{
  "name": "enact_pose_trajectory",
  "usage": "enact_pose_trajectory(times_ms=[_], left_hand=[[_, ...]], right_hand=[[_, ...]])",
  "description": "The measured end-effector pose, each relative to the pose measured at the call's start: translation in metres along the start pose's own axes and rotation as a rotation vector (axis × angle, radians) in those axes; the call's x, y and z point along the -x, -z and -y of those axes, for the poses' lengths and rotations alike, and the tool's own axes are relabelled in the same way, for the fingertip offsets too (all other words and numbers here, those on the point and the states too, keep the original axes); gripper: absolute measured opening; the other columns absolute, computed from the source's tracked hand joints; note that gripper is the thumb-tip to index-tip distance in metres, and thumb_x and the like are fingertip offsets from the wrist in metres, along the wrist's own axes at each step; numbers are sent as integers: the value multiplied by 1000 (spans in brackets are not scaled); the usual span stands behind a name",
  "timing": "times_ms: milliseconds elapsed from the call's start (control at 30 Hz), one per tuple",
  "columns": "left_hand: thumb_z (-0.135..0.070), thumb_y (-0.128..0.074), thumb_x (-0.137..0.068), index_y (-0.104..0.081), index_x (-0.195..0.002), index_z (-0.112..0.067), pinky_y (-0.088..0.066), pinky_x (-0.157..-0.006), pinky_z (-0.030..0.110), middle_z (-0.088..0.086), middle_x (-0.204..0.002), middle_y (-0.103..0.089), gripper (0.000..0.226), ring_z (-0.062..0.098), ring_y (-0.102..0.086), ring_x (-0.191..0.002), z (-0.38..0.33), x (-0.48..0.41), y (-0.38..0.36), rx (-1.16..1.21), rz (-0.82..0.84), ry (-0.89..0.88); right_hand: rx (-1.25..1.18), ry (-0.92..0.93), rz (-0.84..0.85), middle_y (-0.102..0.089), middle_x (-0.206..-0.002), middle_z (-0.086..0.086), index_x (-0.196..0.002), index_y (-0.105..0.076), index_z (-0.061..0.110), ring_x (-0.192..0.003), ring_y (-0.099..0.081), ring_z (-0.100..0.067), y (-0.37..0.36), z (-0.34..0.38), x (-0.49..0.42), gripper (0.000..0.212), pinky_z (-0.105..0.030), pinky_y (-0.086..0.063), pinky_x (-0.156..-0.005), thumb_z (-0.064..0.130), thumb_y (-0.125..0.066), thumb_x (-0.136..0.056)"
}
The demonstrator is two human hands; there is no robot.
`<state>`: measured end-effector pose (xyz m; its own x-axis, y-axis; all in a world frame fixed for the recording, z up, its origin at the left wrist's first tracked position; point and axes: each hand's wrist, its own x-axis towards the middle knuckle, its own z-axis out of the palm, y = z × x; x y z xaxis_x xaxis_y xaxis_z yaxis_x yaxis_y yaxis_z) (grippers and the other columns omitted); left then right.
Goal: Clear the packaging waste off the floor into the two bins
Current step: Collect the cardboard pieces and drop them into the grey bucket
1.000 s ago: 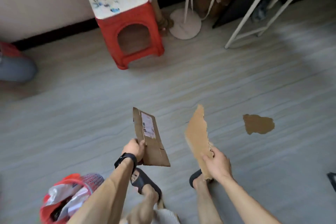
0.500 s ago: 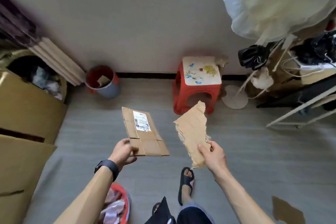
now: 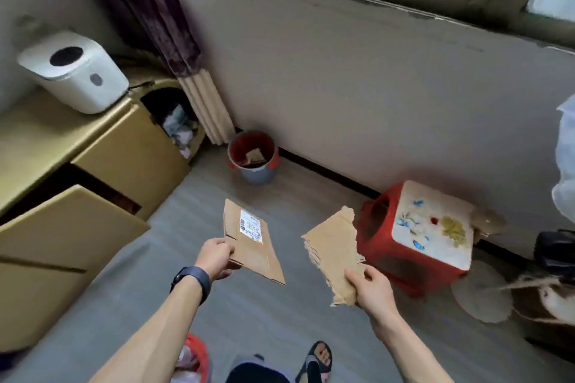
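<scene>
My left hand (image 3: pixel 215 259) grips the near edge of a flat cardboard piece with a white shipping label (image 3: pixel 250 242). My right hand (image 3: pixel 371 288) pinches the lower end of a torn, ragged cardboard scrap (image 3: pixel 333 250). Both pieces are held up over the grey floor. A red-rimmed grey bin (image 3: pixel 253 157) stands by the wall ahead, a cardboard scrap lying inside it. A second red bin (image 3: pixel 194 357) with plastic wrapping in it peeks out beside my left forearm at the bottom.
A red plastic stool (image 3: pixel 413 242) with a painted white top stands right of the scrap. Large cardboard boxes (image 3: pixel 77 196) line the left side, a white appliance (image 3: pixel 73 71) on top. A curtain (image 3: pixel 174 40) hangs above the bin. My sandalled foot (image 3: pixel 315 361) is below.
My view has lifted from the floor to the wall and window. Both hands keep their cardboard pieces, now nearer the grey bin, which sits larger and more central ahead.
</scene>
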<state>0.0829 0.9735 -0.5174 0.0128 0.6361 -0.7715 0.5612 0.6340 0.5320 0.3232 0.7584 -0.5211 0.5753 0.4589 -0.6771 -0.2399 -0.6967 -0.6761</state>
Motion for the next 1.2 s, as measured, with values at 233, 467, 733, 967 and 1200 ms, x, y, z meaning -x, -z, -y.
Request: enact_pose_trajectory(times_ms=[233, 467, 733, 967, 1200], left_hand=[[-4, -42, -92, -65, -98, -12, -37, -42, 17, 12, -81, -69, 25, 27, -71, -62, -54, -68, 37, 40, -72, 12], [-24, -42, -91, -64, -88, -14, -48, -51, 23, 5, -74, -66, 25, 27, -66, -68, -129, -202, 96, -202, -107, -123], [-40, -35, -96, -59, -117, -31, -50, -79, 35, 3, -115, -70, 34, 32, -64, -101, -235, -382, 158, -842, -53, -366], [-37, -36, -102, -60, -117, -28, -51, -77, 37, 5, -112, -70, 30, 34, -63, -97, -277, -497, 133, -881, 4, -462], [-31, -39, -103, -60, -124, -22, -51, -80, 39, 9, -114, -69, 31, 36, -63, -101, -283, -584, 100, -857, -10, -545]], right_hand=[[87, 22, 61, -67, -74, -2, -84, -67, 9, -65, -56, -16, -40, 80, -78, 14, -34, -47, -61, 22, -68, -88], [258, -3, 44, -68, -78, -1, -87, -64, 11, -67, -60, -16, -150, 168, -186, 14, -29, -49, -59, 25, -60, -86], [506, -118, 60, -69, -92, 0, -92, -64, 19, -88, -60, -24, -296, 252, -311, 15, -31, -42, -70, 26, -52, -87], [537, -191, 115, -72, -100, -5, -110, -63, 20, -97, -65, -28, -391, 269, -419, 33, -33, -52, -82, 30, -47, -84], [568, -276, 77, -70, -105, -16, -91, -65, 10, -101, -62, -37, -443, 259, -513, 23, -31, -47, -79, 22, -46, -88]])
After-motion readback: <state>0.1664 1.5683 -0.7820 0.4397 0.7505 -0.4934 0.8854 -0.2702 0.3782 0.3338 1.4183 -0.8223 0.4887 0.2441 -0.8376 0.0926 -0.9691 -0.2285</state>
